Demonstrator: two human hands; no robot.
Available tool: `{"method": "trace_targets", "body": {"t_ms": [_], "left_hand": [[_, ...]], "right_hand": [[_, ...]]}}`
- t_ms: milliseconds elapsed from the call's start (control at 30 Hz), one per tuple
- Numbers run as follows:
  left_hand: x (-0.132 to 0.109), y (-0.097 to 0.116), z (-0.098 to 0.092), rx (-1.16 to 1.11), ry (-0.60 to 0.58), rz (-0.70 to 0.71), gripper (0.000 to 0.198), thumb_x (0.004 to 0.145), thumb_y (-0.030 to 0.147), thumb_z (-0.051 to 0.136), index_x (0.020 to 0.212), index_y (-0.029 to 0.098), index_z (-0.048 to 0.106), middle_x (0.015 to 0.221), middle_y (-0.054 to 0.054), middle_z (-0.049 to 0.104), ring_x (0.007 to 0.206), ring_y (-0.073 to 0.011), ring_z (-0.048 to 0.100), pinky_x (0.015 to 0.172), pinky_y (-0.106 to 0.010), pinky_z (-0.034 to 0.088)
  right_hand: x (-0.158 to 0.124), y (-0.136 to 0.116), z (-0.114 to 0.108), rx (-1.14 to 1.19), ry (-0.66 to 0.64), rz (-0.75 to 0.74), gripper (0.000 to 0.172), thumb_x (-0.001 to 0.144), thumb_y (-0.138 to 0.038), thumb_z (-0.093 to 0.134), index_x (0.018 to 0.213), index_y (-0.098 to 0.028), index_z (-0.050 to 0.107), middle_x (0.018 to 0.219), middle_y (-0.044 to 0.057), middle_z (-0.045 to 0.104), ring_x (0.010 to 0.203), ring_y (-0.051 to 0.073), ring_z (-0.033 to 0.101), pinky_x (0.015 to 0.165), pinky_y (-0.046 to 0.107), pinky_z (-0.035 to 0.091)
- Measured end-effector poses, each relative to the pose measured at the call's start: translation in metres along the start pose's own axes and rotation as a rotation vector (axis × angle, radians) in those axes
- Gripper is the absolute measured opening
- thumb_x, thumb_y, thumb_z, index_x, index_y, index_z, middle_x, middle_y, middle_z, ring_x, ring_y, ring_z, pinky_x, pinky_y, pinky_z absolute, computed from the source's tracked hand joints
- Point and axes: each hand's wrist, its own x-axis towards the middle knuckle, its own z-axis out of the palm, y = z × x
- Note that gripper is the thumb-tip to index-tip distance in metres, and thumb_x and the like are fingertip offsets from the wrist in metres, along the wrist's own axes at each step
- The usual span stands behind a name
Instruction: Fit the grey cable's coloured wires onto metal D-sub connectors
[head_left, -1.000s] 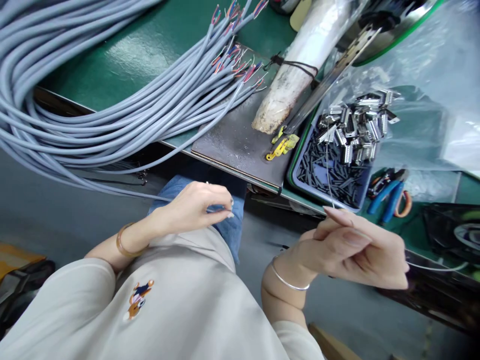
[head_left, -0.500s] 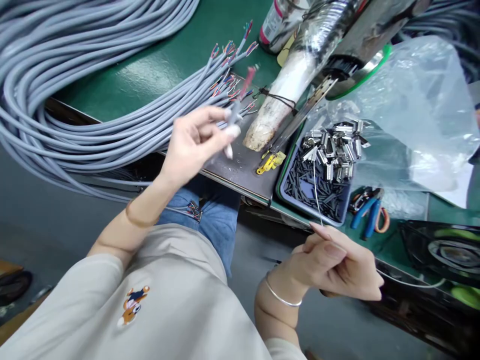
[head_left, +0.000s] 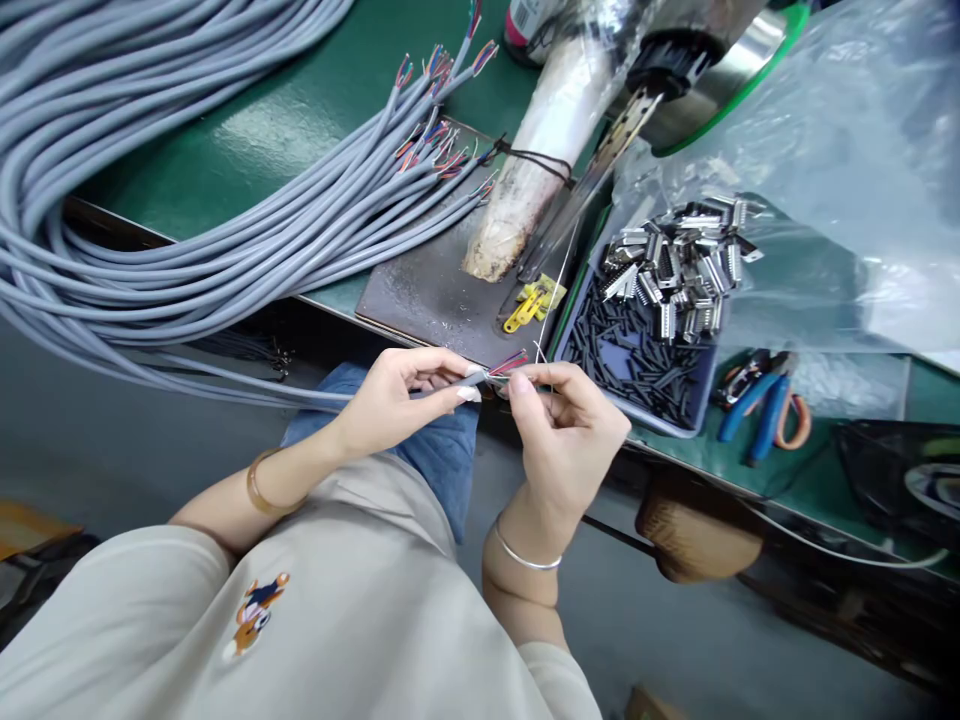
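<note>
Grey-jacketed cable (head_left: 475, 379) is held in front of the dark mat (head_left: 420, 285), pinched by the left hand (head_left: 394, 398). Close beside it, the bared wires (head_left: 513, 363) are nipped by the right hand (head_left: 568, 420); exactly which strands are caught cannot be told. Wire ends are apparently being separated or twisted; a steady jacket and fine fingertip control are called for.

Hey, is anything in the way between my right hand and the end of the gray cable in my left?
Nothing visible stands between them: your left hand holds the gray cable near its end, and your right hand is right at its exposed wires.
</note>
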Motion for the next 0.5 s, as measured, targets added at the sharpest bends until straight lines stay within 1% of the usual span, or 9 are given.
{"method": "trace_targets", "body": {"t_ms": [67,100,167,233,267,333,367,433,500], "left_hand": [[0.0002,-0.0012,-0.0004,0.050,0.009,0.057,0.018,0.081,0.025,0.079,0.091,0.011,0.077,0.086,-0.007,0.079,0.069,-0.0106,0.069,0.068,-0.020,0.058],[0.0002,-0.0018,-0.0006,0.069,0.014,0.071,0.018,0.081,0.026,0.079,0.091,0.011,0.077,0.087,-0.007,0.079,0.071,-0.0111,0.070,0.070,-0.020,0.059],[0.0003,-0.0032,-0.0008,0.084,0.032,0.086,0.021,0.082,0.028,0.079,0.094,0.011,0.076,0.090,-0.008,0.079,0.076,-0.0125,0.072,0.074,-0.021,0.059],[0.0005,-0.0047,-0.0001,0.077,0.063,0.100,0.026,0.082,0.031,0.080,0.099,0.012,0.075,0.092,-0.008,0.079,0.080,-0.0133,0.073,0.077,-0.022,0.059],[0.0005,-0.0051,0.0008,0.074,0.080,0.104,0.027,0.082,0.032,0.081,0.099,0.013,0.075,0.091,-0.007,0.079,0.079,-0.0131,0.073,0.076,-0.022,0.059],[0.0006,-0.0051,0.0035,0.077,0.117,0.106,0.026,0.080,0.033,0.083,0.093,0.013,0.075,0.085,-0.005,0.078,0.073,-0.0114,0.071,0.069,-0.020,0.057],[0.0006,-0.0043,0.0051,0.079,0.141,0.109,0.025,0.078,0.033,0.084,0.088,0.013,0.074,0.081,-0.004,0.076,0.070,-0.0104,0.068,0.066,-0.019,0.055],[0.0007,-0.0013,0.0077,0.058,0.189,0.117,0.026,0.077,0.035,0.085,0.081,0.014,0.073,0.073,-0.002,0.073,0.063,-0.0084,0.064,0.061,-0.019,0.052],[0.0012,0.0035,0.0082,-0.004,0.168,0.067,0.031,0.079,0.041,0.084,0.079,0.013,0.071,0.066,-0.001,0.069,0.053,-0.0062,0.056,0.052,-0.018,0.047]], "right_hand": [[-0.0018,0.0009,0.0027,-0.040,0.036,-0.063,0.015,0.091,-0.027,0.066,0.078,-0.020,0.068,0.063,-0.006,0.056,0.045,0.005,0.033,0.046,0.024,0.027],[-0.0031,0.0011,0.0040,-0.070,0.059,-0.134,0.012,0.090,-0.024,0.067,0.079,-0.020,0.068,0.066,-0.006,0.059,0.046,0.005,0.035,0.047,0.024,0.030],[-0.0059,0.0017,0.0060,-0.144,0.085,-0.339,0.006,0.087,-0.016,0.070,0.085,-0.023,0.070,0.074,-0.004,0.067,0.049,0.005,0.041,0.050,0.024,0.035],[-0.0081,0.0030,0.0068,-0.179,0.077,-0.508,0.016,0.084,-0.011,0.073,0.093,-0.024,0.072,0.082,-0.003,0.073,0.053,0.006,0.050,0.051,0.023,0.038],[-0.0087,0.0037,0.0067,-0.161,0.077,-0.534,0.018,0.084,-0.012,0.074,0.096,-0.025,0.073,0.083,-0.002,0.074,0.055,0.007,0.053,0.051,0.023,0.039],[-0.0084,0.0044,0.0053,-0.065,0.133,-0.454,0.013,0.087,-0.016,0.071,0.096,-0.025,0.074,0.078,-0.002,0.073,0.058,0.009,0.058,0.052,0.023,0.041],[-0.0074,0.0044,0.0044,-0.007,0.184,-0.374,0.009,0.090,-0.019,0.069,0.094,-0.025,0.075,0.075,-0.002,0.071,0.059,0.009,0.059,0.052,0.023,0.041],[-0.0043,0.0036,0.0024,0.076,0.251,-0.214,0.011,0.093,-0.023,0.065,0.089,-0.023,0.075,0.070,-0.002,0.068,0.058,0.010,0.059,0.052,0.023,0.041],[-0.0011,0.0028,0.0016,0.123,0.206,-0.095,0.013,0.092,-0.025,0.067,0.085,-0.021,0.076,0.072,-0.001,0.068,0.060,0.010,0.060,0.052,0.022,0.041]]}}
